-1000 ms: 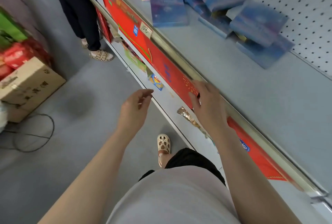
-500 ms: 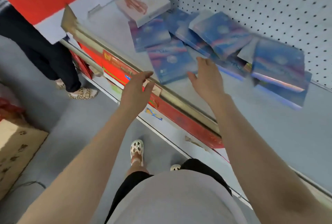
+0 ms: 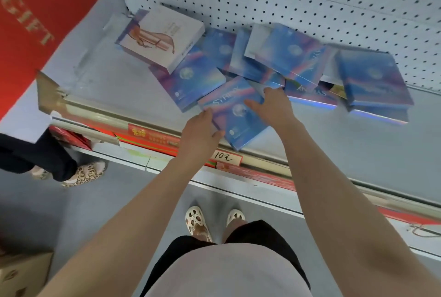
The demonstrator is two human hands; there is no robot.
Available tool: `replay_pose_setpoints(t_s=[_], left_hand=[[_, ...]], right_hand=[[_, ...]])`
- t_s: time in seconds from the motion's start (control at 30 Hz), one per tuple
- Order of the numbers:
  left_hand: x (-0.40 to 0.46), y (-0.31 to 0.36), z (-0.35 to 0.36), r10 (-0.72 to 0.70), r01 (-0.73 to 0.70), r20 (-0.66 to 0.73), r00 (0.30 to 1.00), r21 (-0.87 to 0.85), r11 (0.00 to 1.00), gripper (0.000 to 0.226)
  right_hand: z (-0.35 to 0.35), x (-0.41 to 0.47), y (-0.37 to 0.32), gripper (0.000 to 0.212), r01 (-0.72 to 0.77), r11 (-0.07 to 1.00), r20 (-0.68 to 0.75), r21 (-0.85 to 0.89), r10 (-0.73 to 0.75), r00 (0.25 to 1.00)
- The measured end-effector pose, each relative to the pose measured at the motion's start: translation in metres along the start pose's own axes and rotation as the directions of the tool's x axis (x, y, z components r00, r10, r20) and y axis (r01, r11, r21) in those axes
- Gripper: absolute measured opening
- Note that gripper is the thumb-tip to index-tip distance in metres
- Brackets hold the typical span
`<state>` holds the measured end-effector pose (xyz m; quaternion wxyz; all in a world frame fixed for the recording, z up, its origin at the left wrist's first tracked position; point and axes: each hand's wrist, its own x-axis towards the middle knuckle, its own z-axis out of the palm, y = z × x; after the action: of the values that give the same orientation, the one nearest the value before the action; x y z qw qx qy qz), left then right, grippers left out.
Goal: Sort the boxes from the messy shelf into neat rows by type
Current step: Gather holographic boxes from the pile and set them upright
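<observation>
A shop: pegboard-backed shelf (image 3: 334, 144) of boxed goods (image 3: 372, 79), a handwritten price tag (image 3: 225, 159) on its rail, red gift packaging (image 3: 35, 17) alongside

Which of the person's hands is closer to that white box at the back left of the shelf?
Left. The left hand sits below the white box, at the shelf's front edge; the right hand lies farther to its right, on a blue box.
</observation>
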<state>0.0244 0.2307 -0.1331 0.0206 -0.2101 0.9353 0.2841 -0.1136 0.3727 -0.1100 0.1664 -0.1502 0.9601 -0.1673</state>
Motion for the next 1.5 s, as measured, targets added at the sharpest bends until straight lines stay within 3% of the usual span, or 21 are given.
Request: replay_pose_setpoints(t_s=[0.17,0.3,0.4,0.53,0.63,0.7,0.8,0.93,1.17,1.27,1.33,1.4,1.43,1.5], left_hand=[[0.0,-0.002,-0.002,0.053,-0.053,-0.001,0.999,-0.047,0.997,0.04],[-0.006,0.005,-0.003,0.048,-0.046,0.016,0.999,-0.112,0.993,0.043],[-0.007,0.01,-0.005,0.036,-0.034,0.001,0.999,-0.229,0.973,0.048],[0.0,0.017,-0.013,-0.022,-0.009,-0.071,0.997,-0.403,0.915,0.053],[0.019,0.0,-0.025,-0.062,-0.005,-0.267,0.962,-0.24,0.971,0.056],[0.035,-0.019,-0.033,-0.064,0.046,-0.309,0.949,-0.064,0.997,0.061],[0.056,-0.04,-0.036,-0.1,0.115,-0.12,0.988,0.126,0.985,0.07],[0.069,-0.046,-0.027,-0.033,-0.008,0.1,0.994,0.382,0.924,0.068],[0.052,-0.04,-0.022,0.074,-0.187,0.255,0.964,0.454,0.871,0.065],[0.042,-0.036,-0.022,0.154,-0.333,0.356,0.922,0.525,0.783,0.063],[0.039,-0.035,-0.027,0.252,-0.429,0.392,0.885,0.475,0.768,0.058],[0.037,-0.035,-0.035,0.313,-0.372,0.268,0.911,0.21,0.904,0.05],[0.038,-0.037,-0.038,0.279,-0.287,0.145,0.949,0.038,0.957,0.05],[0.043,-0.04,-0.043,0.051,-0.048,0.008,0.999,-0.222,0.974,0.069]], right_hand=[[-0.004,0.005,0.0,0.066,-0.102,0.995,0.082,-0.006,0.102,0.991],[-0.007,0.004,-0.002,0.057,-0.093,0.984,0.043,0.153,0.088,0.995],[-0.014,0.0,-0.003,0.067,-0.103,0.952,0.021,0.287,0.102,0.995],[-0.034,-0.004,-0.003,0.039,0.004,0.94,-0.111,0.341,0.036,0.993],[-0.046,-0.008,-0.006,0.027,0.071,0.911,-0.261,0.406,0.042,0.964],[-0.047,-0.012,-0.009,0.025,0.095,0.907,-0.34,0.411,0.055,0.939],[-0.045,-0.015,-0.016,0.025,0.097,0.911,-0.404,0.402,0.082,0.911],[-0.042,-0.02,-0.017,0.023,0.06,0.911,-0.42,0.407,0.129,0.898],[-0.041,-0.033,-0.001,0.024,-0.041,0.911,-0.475,0.41,0.252,0.843],[-0.041,-0.035,0.007,0.029,-0.093,0.902,-0.445,0.422,0.295,0.846],[-0.042,-0.035,0.013,0.029,-0.123,0.896,-0.419,0.427,0.317,0.851],[-0.044,-0.036,0.02,0.026,-0.139,0.886,-0.389,0.442,0.329,0.86],[-0.044,-0.036,0.023,0.024,-0.144,0.879,-0.375,0.455,0.335,0.864],[-0.043,-0.036,0.028,0.023,-0.15,0.864,-0.354,0.481,0.348,0.868]])
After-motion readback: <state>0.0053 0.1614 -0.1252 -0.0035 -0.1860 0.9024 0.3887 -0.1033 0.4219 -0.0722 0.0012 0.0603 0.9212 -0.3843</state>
